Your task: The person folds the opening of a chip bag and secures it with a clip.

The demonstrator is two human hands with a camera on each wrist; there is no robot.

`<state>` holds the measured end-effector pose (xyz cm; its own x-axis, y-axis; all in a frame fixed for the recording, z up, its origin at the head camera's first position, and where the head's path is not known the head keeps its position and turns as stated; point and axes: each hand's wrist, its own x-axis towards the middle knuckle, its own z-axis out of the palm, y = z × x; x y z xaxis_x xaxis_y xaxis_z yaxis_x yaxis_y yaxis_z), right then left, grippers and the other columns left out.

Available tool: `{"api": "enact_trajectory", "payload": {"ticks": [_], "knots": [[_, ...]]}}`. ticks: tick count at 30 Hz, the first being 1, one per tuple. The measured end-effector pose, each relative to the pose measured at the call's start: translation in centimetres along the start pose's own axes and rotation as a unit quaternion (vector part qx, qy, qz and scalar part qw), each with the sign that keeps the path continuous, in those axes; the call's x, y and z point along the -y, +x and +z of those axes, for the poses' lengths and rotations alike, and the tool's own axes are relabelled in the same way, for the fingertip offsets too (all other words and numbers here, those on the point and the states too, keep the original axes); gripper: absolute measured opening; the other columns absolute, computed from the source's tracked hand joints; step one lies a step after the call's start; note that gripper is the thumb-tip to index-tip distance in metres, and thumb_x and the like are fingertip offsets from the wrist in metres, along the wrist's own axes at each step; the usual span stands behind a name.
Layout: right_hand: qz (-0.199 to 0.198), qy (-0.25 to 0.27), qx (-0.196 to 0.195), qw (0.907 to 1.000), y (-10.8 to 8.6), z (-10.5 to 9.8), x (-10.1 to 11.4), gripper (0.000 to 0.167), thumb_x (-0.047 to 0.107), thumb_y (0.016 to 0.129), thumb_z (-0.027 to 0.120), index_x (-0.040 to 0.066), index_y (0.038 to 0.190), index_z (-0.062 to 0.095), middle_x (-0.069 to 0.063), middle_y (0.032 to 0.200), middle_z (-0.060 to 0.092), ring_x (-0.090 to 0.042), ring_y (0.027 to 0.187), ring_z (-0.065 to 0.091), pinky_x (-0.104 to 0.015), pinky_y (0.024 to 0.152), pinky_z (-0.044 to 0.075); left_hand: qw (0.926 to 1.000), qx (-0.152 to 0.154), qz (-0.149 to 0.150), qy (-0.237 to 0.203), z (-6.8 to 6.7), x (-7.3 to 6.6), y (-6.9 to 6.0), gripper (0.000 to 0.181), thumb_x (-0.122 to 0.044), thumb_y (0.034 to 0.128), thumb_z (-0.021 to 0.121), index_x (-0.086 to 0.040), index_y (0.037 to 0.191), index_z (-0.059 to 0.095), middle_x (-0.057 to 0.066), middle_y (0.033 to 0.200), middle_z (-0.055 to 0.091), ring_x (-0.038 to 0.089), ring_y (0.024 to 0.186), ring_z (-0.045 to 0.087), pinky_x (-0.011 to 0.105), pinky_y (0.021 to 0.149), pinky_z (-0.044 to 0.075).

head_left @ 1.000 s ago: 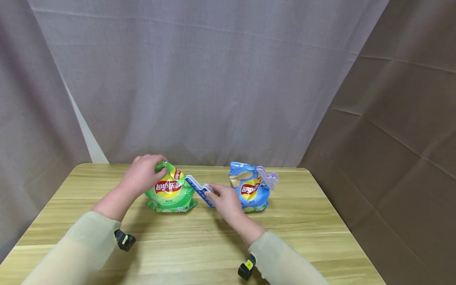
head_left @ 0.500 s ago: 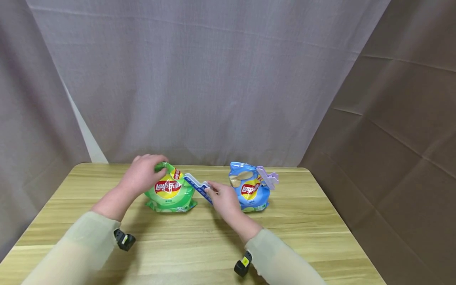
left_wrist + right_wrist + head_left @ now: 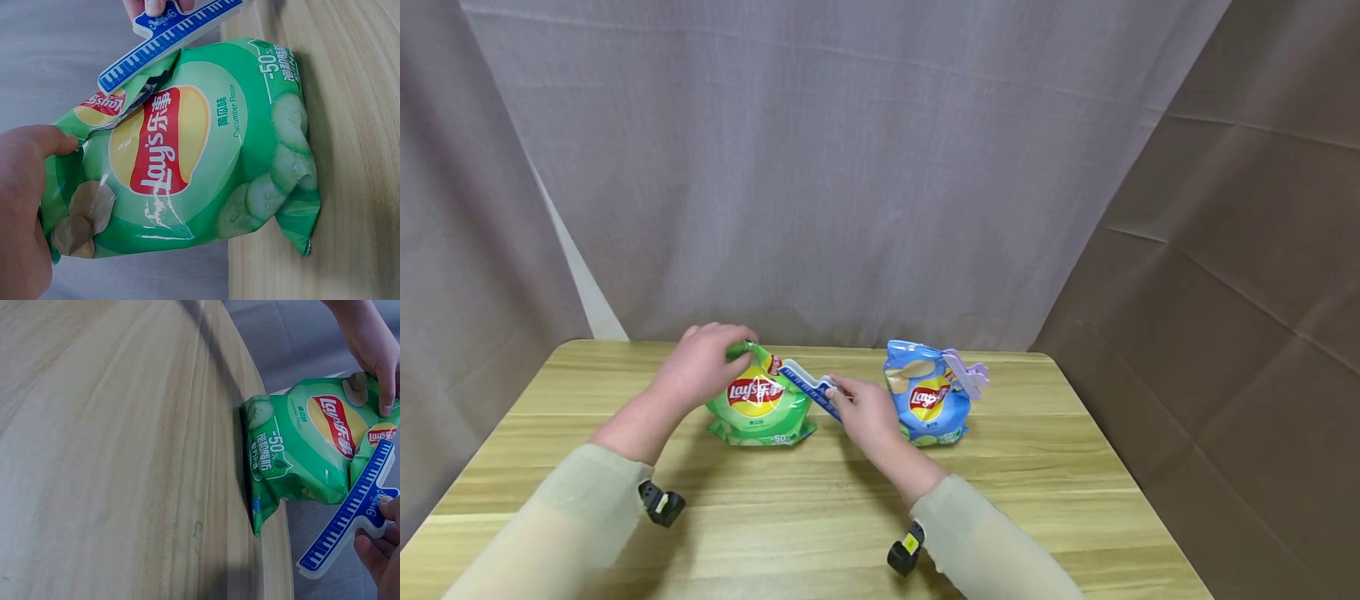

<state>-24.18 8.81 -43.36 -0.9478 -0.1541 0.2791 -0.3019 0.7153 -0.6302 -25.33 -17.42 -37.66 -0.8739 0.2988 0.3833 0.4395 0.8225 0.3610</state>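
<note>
A green Lay's chip bag stands on the table, its top folded down toward the front. My left hand pinches the folded top at the bag's left corner, thumb in front, as the left wrist view shows. In my right hand is a blue and white bag clip with a piano-key print and the word Music, pinched by its handle. The clip slants along the right part of the fold, one end at the small Lay's logo. Whether its jaws are around the fold, I cannot tell.
A blue Lay's chip bag with a purple clip on its top right corner stands just right of my right hand. Both bags are near the back of the wooden table, before a grey curtain.
My right hand has moved slightly left and up, bringing the clip from the bag's right edge further over the fold. The left hand keeps its hold in about the same place.
</note>
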Motion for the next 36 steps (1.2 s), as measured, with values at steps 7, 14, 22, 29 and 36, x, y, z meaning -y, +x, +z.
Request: {"api": "enact_trajectory", "payload": {"ticks": [7, 14, 22, 29, 36], "knots": [[-0.013, 0.002, -0.002, 0.9999, 0.2, 0.1, 0.4, 0.031, 0.029, 0.098, 0.064, 0.019, 0.126, 0.07, 0.0, 0.117, 0.071, -0.017, 0.106, 0.067, -0.039, 0.088, 0.054, 0.9999, 0.01, 0.001, -0.008, 0.0, -0.2, 0.1, 0.023, -0.019, 0.0945, 0.066, -0.011, 0.116, 0.068, 0.008, 0.118, 0.07, 0.031, 0.114, 0.06, 0.051, 0.104, 0.035], [-0.015, 0.011, -0.004, 0.9998, 0.3, 0.4, 1.0, 0.032, 0.029, 0.098, 0.063, 0.019, 0.128, 0.068, -0.002, 0.122, 0.069, -0.021, 0.113, 0.065, -0.039, 0.096, 0.052, 0.9998, 0.015, 0.003, -0.012, 0.0, -0.1, 0.1, 0.022, -0.017, 0.0945, 0.067, -0.008, 0.115, 0.068, 0.009, 0.116, 0.07, 0.031, 0.112, 0.06, 0.051, 0.105, 0.035], [-0.011, 0.025, -0.005, 0.9996, 0.5, 0.7, 1.6, 0.033, 0.026, 0.098, 0.062, 0.017, 0.129, 0.067, -0.002, 0.124, 0.069, -0.021, 0.115, 0.064, -0.039, 0.098, 0.05, 0.9997, 0.018, 0.014, -0.01, -0.1, -0.3, 0.1, 0.024, -0.015, 0.0941, 0.066, -0.005, 0.116, 0.067, 0.011, 0.117, 0.069, 0.032, 0.113, 0.06, 0.052, 0.105, 0.036], [-0.022, 0.032, -0.012, 0.9992, 0.5, 0.7, 2.1, 0.032, 0.027, 0.099, 0.061, 0.017, 0.129, 0.068, -0.002, 0.121, 0.07, -0.019, 0.111, 0.066, -0.038, 0.094, 0.052, 0.9997, 0.015, 0.015, -0.011, -0.2, -0.3, 0.2, 0.025, -0.015, 0.0935, 0.067, -0.005, 0.116, 0.066, 0.012, 0.116, 0.07, 0.032, 0.112, 0.06, 0.052, 0.104, 0.037], [-0.021, 0.039, -0.011, 0.999, 0.7, 0.9, 2.6, 0.032, 0.028, 0.099, 0.061, 0.016, 0.128, 0.068, -0.002, 0.118, 0.071, -0.017, 0.106, 0.067, -0.037, 0.093, 0.053, 0.9996, 0.015, -0.012, -0.022, -0.3, -0.5, 0.1, 0.024, -0.016, 0.0934, 0.067, -0.007, 0.114, 0.061, 0.014, 0.114, 0.069, 0.036, 0.112, 0.06, 0.054, 0.104, 0.038]]}}
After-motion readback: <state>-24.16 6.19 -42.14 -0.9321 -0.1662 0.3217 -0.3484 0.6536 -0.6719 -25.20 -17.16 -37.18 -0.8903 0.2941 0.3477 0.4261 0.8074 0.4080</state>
